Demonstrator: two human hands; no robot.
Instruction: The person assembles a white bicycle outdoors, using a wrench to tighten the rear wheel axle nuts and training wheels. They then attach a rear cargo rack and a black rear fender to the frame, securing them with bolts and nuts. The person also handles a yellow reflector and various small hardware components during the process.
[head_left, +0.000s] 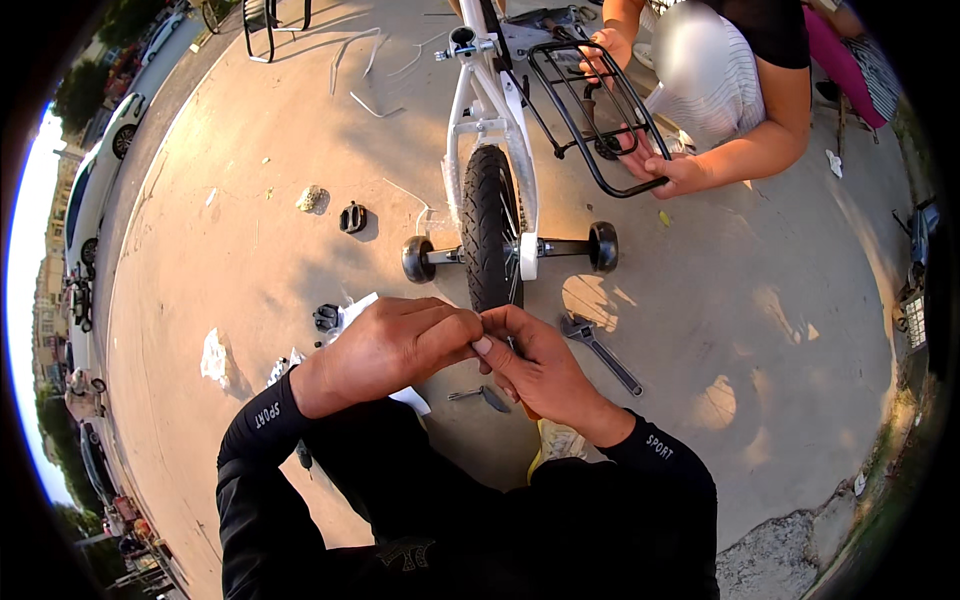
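My left hand (405, 340) and my right hand (535, 365) meet fingertip to fingertip above my lap. Both are closed in a pinch, and whatever sits between the fingers is too small or hidden to name. Just beyond them stands a white child's bicycle frame (515, 130) with a black rear tire (487, 215). Small black training wheels, a left one (418, 259) and a right one (603, 246), flank it on metal brackets. To the right, another person's hands hold a black wire rack (600, 120) beside the frame.
An adjustable wrench (602, 355) lies right of my hands. Black pedals, one farther off (352, 217) and one nearer (326, 317), rest on the concrete at left, near a stone (312, 198) and crumpled white paper (214, 358). A keyring (480, 397) lies near my shoe (560, 443).
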